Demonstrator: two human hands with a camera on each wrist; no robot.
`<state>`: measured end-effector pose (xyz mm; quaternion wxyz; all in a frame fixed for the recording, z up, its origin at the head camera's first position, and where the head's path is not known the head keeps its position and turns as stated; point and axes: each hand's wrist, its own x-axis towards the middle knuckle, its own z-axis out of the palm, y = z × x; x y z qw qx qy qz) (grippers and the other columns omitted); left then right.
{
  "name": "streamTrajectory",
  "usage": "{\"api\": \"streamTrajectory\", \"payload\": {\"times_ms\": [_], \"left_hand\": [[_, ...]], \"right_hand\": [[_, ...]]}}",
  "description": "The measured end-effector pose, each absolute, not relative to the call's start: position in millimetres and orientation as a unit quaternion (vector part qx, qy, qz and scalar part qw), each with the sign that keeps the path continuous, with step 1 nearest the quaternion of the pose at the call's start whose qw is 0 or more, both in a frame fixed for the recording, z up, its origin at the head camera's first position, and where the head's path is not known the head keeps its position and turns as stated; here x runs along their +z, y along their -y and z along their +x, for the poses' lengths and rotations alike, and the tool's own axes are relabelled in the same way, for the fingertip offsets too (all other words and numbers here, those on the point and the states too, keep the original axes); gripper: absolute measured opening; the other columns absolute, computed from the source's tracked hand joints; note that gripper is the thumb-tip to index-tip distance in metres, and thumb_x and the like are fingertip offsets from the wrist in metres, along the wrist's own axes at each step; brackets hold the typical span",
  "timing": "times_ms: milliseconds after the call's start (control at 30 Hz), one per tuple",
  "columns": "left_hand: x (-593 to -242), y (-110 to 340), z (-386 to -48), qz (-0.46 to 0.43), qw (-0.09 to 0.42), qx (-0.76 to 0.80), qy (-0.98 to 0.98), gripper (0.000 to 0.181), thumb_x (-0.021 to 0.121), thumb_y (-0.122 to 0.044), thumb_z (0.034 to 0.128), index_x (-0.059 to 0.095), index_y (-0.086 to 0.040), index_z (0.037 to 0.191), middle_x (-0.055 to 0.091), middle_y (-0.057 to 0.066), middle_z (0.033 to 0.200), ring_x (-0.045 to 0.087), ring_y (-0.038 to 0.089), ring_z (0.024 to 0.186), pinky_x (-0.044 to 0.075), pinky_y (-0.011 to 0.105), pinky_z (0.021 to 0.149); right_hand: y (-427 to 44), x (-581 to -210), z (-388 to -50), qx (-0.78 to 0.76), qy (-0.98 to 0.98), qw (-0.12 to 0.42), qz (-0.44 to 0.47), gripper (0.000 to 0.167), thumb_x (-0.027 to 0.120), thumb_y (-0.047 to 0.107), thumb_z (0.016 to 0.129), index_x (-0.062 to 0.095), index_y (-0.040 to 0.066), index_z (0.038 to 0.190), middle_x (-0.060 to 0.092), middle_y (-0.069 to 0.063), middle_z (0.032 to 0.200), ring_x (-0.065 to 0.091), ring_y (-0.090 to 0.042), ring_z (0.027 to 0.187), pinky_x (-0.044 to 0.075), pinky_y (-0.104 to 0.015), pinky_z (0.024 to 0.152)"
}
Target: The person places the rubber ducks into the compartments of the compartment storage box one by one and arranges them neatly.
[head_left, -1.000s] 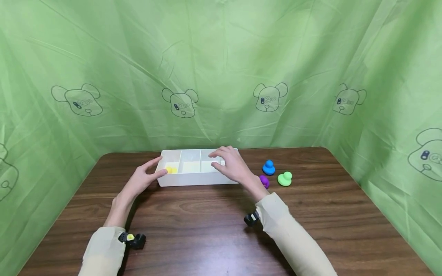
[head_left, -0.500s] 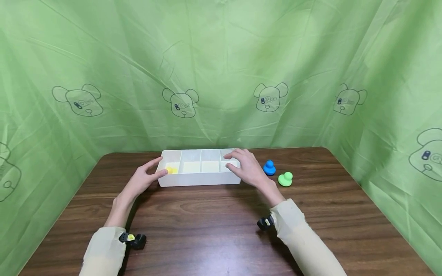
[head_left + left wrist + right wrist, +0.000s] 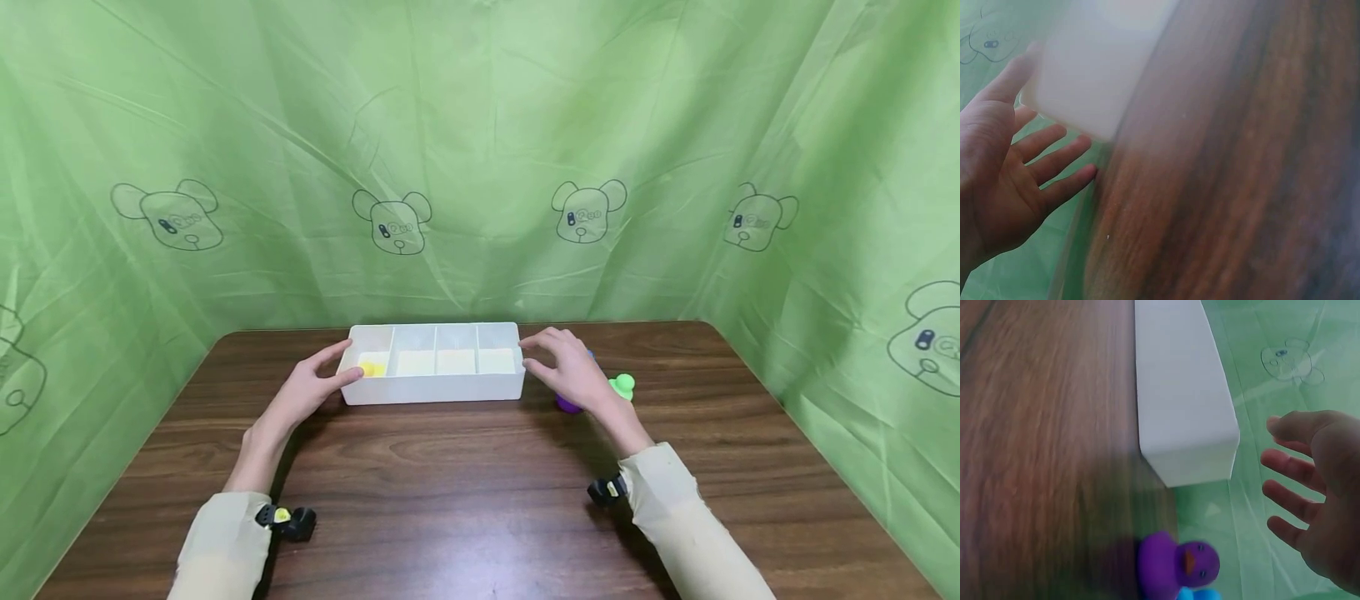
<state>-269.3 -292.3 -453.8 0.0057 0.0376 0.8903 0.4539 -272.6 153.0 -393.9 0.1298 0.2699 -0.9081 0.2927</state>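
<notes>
A white box [image 3: 435,390] with several compartments lies at the back of the table. My left hand [image 3: 302,393] rests at its left end, the thumb at the front rim and the fingers nearly straight along the end. A small yellow toy [image 3: 371,369] sits in the leftmost compartment. My right hand [image 3: 573,375], fingers spread and holding nothing, hovers just off the right end of the box. Under and behind it are a purple rubber duck [image 3: 1159,565] and a blue toy [image 3: 1200,594], both partly hidden in the head view. A light green toy [image 3: 623,384] shows beside the wrist.
The brown wooden table [image 3: 450,483] reaches toward me in front of the box. Green cloth [image 3: 480,167] printed with bear faces hangs behind the table and at both sides.
My right hand has moved right, from above the box to beyond its right end, with nothing in it. It now covers much of the blue toy. The left hand stays put.
</notes>
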Motion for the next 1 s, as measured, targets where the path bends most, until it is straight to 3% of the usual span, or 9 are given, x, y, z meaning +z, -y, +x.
{"api": "streamTrajectory", "payload": {"times_ms": [267,533,700,1000], "left_hand": [[-451.4,293.7,-266.2,0.036,0.011,0.461,-0.887,0.081,0.068,-0.055,0.0887,0.035,-0.025,0.156,0.030,0.010,0.163,0.018,0.037,0.152,0.019,0.066,0.117],[-452.3,290.2,-266.5,0.037,0.005,0.457,-0.889,0.082,0.068,-0.059,0.0876,0.036,-0.026,0.155,0.032,0.007,0.162,0.019,0.036,0.152,0.020,0.065,0.117],[-454.3,288.6,-266.8,0.037,0.005,0.452,-0.891,0.082,0.067,-0.059,0.0876,0.036,-0.026,0.155,0.032,0.007,0.162,0.020,0.036,0.152,0.019,0.065,0.117],[-455.2,291.3,-267.8,0.037,0.005,0.450,-0.892,0.082,0.067,-0.060,0.0875,0.035,-0.027,0.155,0.032,0.007,0.162,0.019,0.036,0.152,0.019,0.066,0.117]], "right_hand": [[-168.9,-401.0,-273.5,0.294,0.903,0.140,0.281,0.026,0.070,0.022,0.093,0.071,0.013,0.117,0.070,-0.002,0.114,0.059,-0.027,0.115,0.045,-0.046,0.100],[-185.2,-399.0,-276.7,0.320,0.902,0.081,0.278,0.024,0.070,0.020,0.093,0.072,0.011,0.115,0.070,0.000,0.110,0.064,-0.018,0.103,0.051,-0.048,0.091],[-194.0,-398.7,-277.0,0.335,0.891,0.076,0.297,0.020,0.070,0.016,0.092,0.072,0.013,0.112,0.071,-0.001,0.105,0.066,-0.014,0.093,0.054,-0.044,0.087],[-198.1,-404.7,-281.1,0.338,0.891,0.045,0.301,0.018,0.071,0.021,0.092,0.073,0.017,0.110,0.072,0.003,0.105,0.064,-0.008,0.092,0.054,-0.044,0.088]]}}
